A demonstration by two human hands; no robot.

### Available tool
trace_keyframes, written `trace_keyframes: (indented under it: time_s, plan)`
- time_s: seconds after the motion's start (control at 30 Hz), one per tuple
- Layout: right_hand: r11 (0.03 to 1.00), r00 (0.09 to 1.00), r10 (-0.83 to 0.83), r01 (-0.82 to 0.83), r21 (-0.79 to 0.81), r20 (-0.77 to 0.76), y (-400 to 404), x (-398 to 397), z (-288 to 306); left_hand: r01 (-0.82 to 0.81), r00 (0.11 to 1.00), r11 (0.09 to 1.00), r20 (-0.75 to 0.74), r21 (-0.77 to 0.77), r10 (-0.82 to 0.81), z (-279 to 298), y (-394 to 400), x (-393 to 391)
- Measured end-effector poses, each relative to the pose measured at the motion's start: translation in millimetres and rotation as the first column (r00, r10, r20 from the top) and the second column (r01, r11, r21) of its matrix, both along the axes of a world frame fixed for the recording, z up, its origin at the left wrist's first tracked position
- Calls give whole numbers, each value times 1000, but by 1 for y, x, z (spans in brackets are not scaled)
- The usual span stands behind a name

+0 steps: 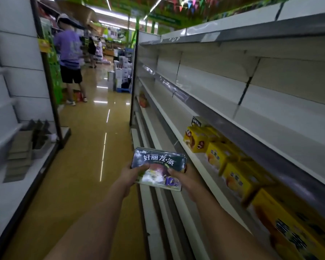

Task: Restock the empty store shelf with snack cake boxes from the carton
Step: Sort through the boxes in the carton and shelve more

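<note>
Both hands gripping one dark box out in the aisle

Left hand (pixel 134 172) and right hand (pixel 184 175) are clamping the box (pixel 158 168) by its sides, holding it just left of the shelf (pixel 176 128) where yellow boxes (pixel 238 177) are sitting in a row.

Dark snack cake box (pixel 158 168) with white lettering, yellow boxes (pixel 238 177), white shelf (pixel 195 87)

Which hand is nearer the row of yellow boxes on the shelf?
Right. The right hand grips the dark box's shelf-side edge; the left hand holds the far edge from the yellow boxes.
</note>
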State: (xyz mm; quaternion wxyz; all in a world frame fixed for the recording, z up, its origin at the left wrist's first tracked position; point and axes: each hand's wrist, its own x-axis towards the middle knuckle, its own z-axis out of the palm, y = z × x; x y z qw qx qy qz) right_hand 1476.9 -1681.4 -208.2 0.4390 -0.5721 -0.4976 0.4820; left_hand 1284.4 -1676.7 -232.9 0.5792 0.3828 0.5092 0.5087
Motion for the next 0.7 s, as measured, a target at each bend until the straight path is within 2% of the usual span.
trace_keyframes:
  time_s: [0.17,0.4,0.7]
  plan:
    - [994,995,-101,101,-33,-22,96,-41,13,194,976,981,-108,11,-192,14,106,-48]
    - [959,956,-284,282,-37,-69,214,-87,15,258,961,966,-113,28,-253,27,244,-79]
    - [916,913,-400,402,-1,-82,369,-71,9,318,942,943,-147,95,-303,32,409,-61]
